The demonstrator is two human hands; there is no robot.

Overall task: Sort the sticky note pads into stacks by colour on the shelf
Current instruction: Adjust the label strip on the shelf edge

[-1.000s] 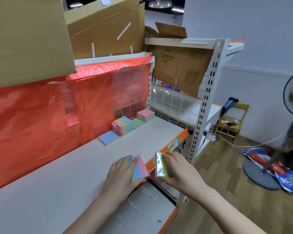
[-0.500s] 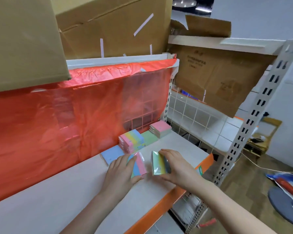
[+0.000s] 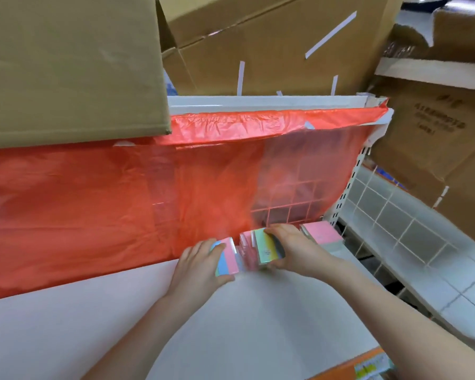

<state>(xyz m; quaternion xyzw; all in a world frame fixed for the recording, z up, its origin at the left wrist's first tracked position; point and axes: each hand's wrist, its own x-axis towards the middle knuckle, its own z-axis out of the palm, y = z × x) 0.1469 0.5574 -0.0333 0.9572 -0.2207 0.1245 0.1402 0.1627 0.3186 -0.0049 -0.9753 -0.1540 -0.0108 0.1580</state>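
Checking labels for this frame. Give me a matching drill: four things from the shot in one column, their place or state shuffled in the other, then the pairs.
Things:
1. pink pad stack
2. pink and blue pad
3. green and yellow pad
4. cardboard box

Place or state:
A. gripped in the right hand
B. on the upper shelf, top left of the view
C. gripped in the left hand
D. lying on the shelf at its far right end, beyond the right hand

Pairs: 1-D, 2-C, 3-A, 4-B
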